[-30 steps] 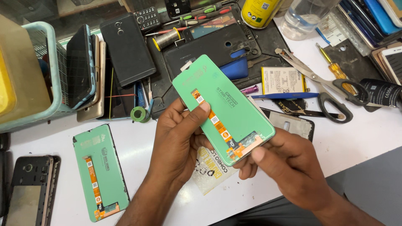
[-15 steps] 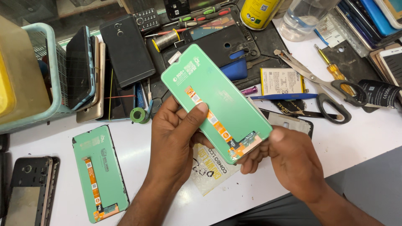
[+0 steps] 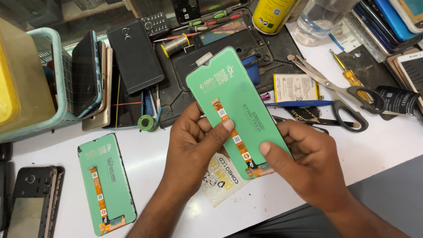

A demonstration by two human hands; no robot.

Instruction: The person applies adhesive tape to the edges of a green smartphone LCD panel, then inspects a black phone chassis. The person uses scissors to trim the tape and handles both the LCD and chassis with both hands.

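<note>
Since half a second ago the green phone screen (image 3: pixel 240 112) has tipped more upright, notch toward 11 o'clock. Left hand (image 3: pixel 194 145) pinches its left edge, thumb on the orange ribbon strip. Right hand (image 3: pixel 308 165) fingers pinch the lower end. Held above the white bench (image 3: pixel 167 194); a second green screen (image 3: pixel 105 183) lies at 8 o'clock.

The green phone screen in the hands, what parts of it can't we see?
Head view only:
- The green screen panel shows its back; the glass front faces away.
- Its lower end is covered by the right hand.
- Its left edge sits behind the left hand.
- The paper packet underneath is mostly hidden.
</note>
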